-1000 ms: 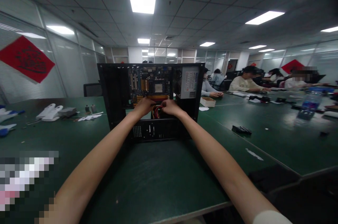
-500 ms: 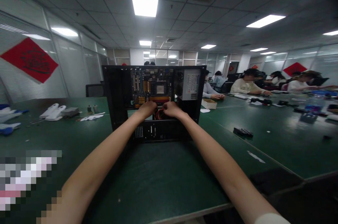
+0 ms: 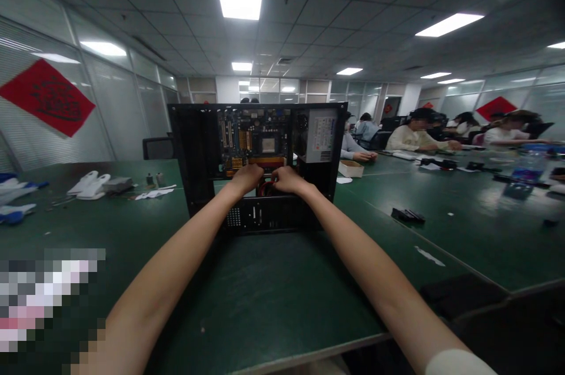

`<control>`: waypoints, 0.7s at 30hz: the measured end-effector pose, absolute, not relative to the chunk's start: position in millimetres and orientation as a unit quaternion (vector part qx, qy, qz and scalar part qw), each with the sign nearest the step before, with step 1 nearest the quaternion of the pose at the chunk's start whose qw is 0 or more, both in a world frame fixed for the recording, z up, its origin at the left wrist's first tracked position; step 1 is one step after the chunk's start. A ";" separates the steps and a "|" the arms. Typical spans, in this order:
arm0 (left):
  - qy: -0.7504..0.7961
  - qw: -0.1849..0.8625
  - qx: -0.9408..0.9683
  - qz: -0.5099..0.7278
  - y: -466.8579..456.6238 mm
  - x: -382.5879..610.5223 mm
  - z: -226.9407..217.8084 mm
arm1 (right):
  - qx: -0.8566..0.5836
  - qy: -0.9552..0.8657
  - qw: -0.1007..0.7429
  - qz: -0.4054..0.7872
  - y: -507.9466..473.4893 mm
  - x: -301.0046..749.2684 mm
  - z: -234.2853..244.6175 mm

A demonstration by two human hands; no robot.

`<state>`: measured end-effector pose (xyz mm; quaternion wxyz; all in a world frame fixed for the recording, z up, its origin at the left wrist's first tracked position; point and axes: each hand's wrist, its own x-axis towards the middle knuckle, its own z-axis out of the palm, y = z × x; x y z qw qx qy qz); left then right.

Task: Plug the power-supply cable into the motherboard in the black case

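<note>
An open black computer case [image 3: 194,151] stands on the green table [image 3: 265,298], its inside facing me. Inside it are a motherboard [image 3: 253,139] and a grey power supply [image 3: 320,136] at the upper right. Both my arms reach into the case. My left hand [image 3: 246,178] and my right hand [image 3: 286,179] sit close together below the motherboard, fingers curled around a bundle of red and yellow cables [image 3: 265,187]. Which hand grips which cable is hidden by the knuckles.
White gloves [image 3: 86,185] and small parts lie on the table at the left. A small black part [image 3: 406,215] rests to the right of the case. Several people sit at the tables at the far right. A chair [image 3: 156,147] stands behind the case.
Both hands stay on the cables inside the case, shifting only slightly. The view has tilted a little.
</note>
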<state>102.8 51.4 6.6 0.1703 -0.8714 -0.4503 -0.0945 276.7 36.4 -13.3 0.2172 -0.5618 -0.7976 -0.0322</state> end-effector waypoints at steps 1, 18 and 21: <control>-0.451 0.179 -0.870 -0.092 50.6 104.4 6.3 | -0.560 -0.799 0.217 -0.036 36.4 276.8 -13.2; -0.453 0.192 -0.864 -0.106 57.3 103.1 10.2 | -0.477 -0.840 0.220 -0.134 28.0 277.7 -7.7; -0.452 0.183 -0.866 -0.113 57.4 100.4 8.5 | -0.452 -0.850 0.225 -0.147 30.4 274.9 -5.0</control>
